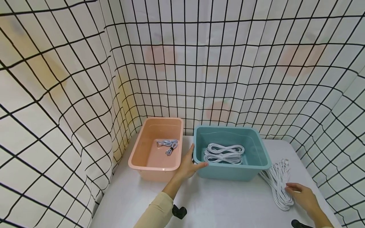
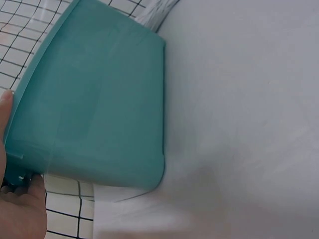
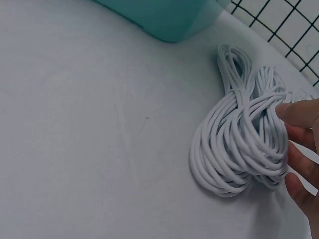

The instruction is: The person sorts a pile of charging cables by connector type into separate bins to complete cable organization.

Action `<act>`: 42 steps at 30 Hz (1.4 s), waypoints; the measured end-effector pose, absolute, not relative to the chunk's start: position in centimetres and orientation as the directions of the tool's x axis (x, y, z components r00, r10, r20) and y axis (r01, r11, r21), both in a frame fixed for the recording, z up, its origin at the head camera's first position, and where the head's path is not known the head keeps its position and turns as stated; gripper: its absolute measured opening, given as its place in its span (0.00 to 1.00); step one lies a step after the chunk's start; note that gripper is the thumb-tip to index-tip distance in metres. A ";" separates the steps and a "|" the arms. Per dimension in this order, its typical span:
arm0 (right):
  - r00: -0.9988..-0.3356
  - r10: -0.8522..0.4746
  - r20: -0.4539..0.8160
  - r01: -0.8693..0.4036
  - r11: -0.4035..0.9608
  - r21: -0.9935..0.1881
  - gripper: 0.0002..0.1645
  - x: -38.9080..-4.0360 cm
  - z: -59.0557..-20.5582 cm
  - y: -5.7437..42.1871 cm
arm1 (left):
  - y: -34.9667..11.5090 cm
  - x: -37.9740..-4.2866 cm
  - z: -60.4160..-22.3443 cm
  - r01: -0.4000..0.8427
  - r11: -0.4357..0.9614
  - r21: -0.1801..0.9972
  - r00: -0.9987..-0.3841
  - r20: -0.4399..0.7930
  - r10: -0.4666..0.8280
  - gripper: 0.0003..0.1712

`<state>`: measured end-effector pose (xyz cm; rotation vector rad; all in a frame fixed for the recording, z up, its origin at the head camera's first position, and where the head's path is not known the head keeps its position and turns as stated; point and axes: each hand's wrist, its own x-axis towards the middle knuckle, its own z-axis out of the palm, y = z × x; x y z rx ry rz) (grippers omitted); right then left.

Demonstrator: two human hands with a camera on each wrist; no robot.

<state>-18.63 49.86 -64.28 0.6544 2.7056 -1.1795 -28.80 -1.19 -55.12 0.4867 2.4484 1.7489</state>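
Observation:
At its left end, my left hand (image 1: 186, 166) grips the teal bin (image 1: 233, 172), thumb across the front corner and fingers along the side. The left wrist view shows the left hand (image 2: 22, 209) at the bin's end beneath the rim, its fingers partly hidden. Inside the bin lie coiled white cables (image 1: 223, 154). To the right of the bin, a large bundle of white cords (image 1: 278, 183) lies on the table. My right hand (image 1: 303, 196) is at this bundle's right edge. In the right wrist view its thumb overlaps the cords (image 3: 239, 134), fingertips spread beside them.
A peach bin (image 1: 154, 163) stands left of the teal one, holding small tied cables (image 1: 168, 144). Black grid netting (image 1: 199, 76) encloses the back and both sides of the white table (image 1: 222, 205). The cord bundle reaches the teal bin's front right corner.

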 end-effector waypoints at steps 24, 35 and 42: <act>-0.924 0.377 -0.055 0.342 0.757 -0.557 0.34 -17.8 -65.5 47.6 | -1.5 -29.1 -55.3 0.201 0.309 0.929 -0.947 0.104 0.304 0.68; -0.898 0.438 -0.043 0.387 0.738 -0.553 0.27 -17.5 -64.9 47.0 | -1.4 -28.9 -55.4 0.198 0.317 0.927 -0.948 0.099 0.303 0.67; -0.891 0.453 -0.013 0.374 0.717 -0.589 0.26 -17.6 -63.9 47.4 | -1.4 -29.0 -55.5 0.198 0.307 0.931 -0.944 0.097 0.315 0.68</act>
